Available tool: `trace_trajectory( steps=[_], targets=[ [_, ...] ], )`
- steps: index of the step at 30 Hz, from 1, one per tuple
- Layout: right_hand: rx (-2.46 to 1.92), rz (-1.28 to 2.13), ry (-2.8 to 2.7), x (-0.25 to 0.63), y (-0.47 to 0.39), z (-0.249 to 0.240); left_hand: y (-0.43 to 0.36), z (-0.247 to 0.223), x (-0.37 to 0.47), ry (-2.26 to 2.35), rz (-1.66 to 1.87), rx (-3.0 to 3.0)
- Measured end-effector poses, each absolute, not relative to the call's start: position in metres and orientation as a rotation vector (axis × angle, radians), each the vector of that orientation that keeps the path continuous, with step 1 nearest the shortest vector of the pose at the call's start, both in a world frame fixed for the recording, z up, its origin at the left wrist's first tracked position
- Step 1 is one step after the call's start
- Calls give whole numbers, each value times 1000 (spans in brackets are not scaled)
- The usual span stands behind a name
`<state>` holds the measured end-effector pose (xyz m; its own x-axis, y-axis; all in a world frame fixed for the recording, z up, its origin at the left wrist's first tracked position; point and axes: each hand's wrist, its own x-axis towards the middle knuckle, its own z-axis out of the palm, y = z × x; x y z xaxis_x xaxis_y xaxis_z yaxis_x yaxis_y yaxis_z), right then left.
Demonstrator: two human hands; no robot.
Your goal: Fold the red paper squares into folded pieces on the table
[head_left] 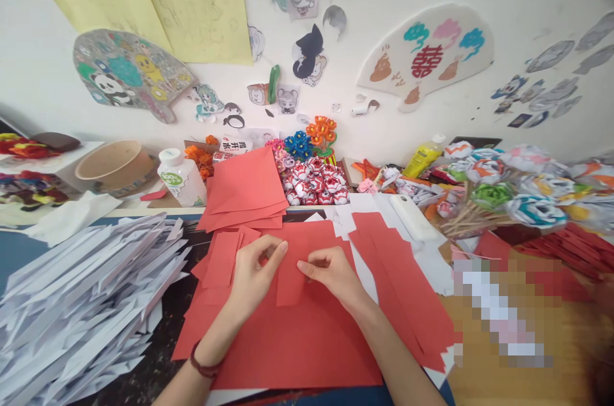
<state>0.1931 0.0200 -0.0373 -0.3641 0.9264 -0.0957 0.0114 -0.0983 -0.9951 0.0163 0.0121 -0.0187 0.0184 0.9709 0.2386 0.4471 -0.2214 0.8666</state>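
Above the large red sheet (297, 355), left hand (259, 262) and right hand (330, 268) pinch opposite edges of a small red strip (290, 288), likely holding it steady, with red rectangles (221, 262) just left, seemingly for easy reach.

I've got L forearm (223, 331) & R forearm (392, 355) slanting up & inward from bottom of my head-cam view. L hand (256, 268): thumb (278, 257) & index pinched, small gap behind tips. R hand (333, 273): thumb & index pinched too, approx. mirrored. Fingertips face each other, near but apart.
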Motion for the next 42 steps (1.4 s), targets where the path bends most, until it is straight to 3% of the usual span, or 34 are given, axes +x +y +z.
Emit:
trace_trajectory(
  steps=[30,36,42],
  targets=[
    [-1078,1779,-1545,195,23,-54,19,-27,7,1552,1241,1629],
    [-1179,1570,-1486,194,25,-56,20,-27,9,1539,1261,1579],
    [-1234,1107,-1574,197,27,-47,28,-26,-6,1566,1085,1719]
  ],
)
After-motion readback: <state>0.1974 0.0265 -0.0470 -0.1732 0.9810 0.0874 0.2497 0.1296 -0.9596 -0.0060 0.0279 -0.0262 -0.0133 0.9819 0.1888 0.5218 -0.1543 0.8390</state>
